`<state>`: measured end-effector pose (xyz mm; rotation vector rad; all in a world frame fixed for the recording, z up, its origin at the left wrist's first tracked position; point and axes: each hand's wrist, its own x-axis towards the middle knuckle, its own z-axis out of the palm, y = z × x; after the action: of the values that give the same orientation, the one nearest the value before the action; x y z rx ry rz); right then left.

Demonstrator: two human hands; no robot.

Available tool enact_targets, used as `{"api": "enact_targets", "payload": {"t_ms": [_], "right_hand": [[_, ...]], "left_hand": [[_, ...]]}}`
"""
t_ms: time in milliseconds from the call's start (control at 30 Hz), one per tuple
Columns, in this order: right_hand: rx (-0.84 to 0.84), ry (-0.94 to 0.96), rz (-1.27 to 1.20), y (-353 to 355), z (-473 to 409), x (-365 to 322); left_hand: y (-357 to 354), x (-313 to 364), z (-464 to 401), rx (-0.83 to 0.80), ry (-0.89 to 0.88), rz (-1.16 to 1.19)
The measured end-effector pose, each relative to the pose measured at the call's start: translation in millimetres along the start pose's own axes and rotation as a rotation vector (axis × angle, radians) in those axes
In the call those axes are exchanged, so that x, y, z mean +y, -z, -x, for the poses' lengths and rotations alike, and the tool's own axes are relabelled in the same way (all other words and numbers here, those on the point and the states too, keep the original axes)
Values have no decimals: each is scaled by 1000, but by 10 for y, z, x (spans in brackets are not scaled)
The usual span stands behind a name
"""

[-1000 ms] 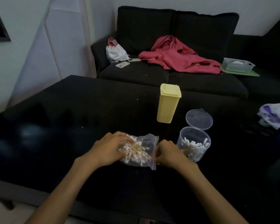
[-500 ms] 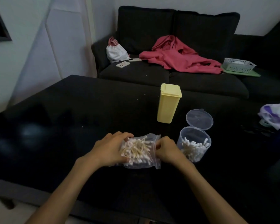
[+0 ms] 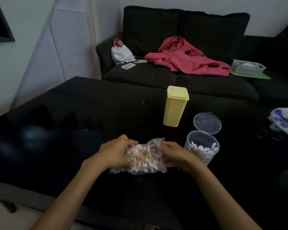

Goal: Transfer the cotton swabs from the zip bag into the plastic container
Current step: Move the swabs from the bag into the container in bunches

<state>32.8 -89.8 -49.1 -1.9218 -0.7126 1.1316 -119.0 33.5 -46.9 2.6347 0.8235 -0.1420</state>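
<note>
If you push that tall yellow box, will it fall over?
Probably. The yellow box stands upright on the table, tall with a narrow base, so a push near its lid would likely tip it. It looks like light plastic, so a low push might just slide it on the glossy top.

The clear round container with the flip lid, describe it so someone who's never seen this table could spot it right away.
On the black table before the dark sofa, look just right of the zip bag. The clear container stands there with its hinged lid open, cotton swabs inside; unlike the tall yellow box behind it, it is see-through and round.
</note>
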Motion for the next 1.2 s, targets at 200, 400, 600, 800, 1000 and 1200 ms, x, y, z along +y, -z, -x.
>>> {"api": "enact_targets", "payload": {"t_ms": [200, 400, 600, 800, 1000, 1200], "right_hand": [[114, 204, 136, -119, -100, 81], [31, 193, 217, 34, -10, 3], [148, 218, 416, -166, -46, -3], [209, 208, 530, -91, -15, -67], [227, 213, 529, 77, 42, -124], [382, 326, 709, 166, 215, -297]], "left_hand": [[-9, -10, 5, 11, -5, -6], [12, -99, -18, 0, -14, 167], [-4, -55, -19, -7, -39, 126], [-93, 118, 30, 68, -54, -96], [-141, 211, -35, 163, -60, 67], [-131, 317, -56, 181, -8, 259]]}}
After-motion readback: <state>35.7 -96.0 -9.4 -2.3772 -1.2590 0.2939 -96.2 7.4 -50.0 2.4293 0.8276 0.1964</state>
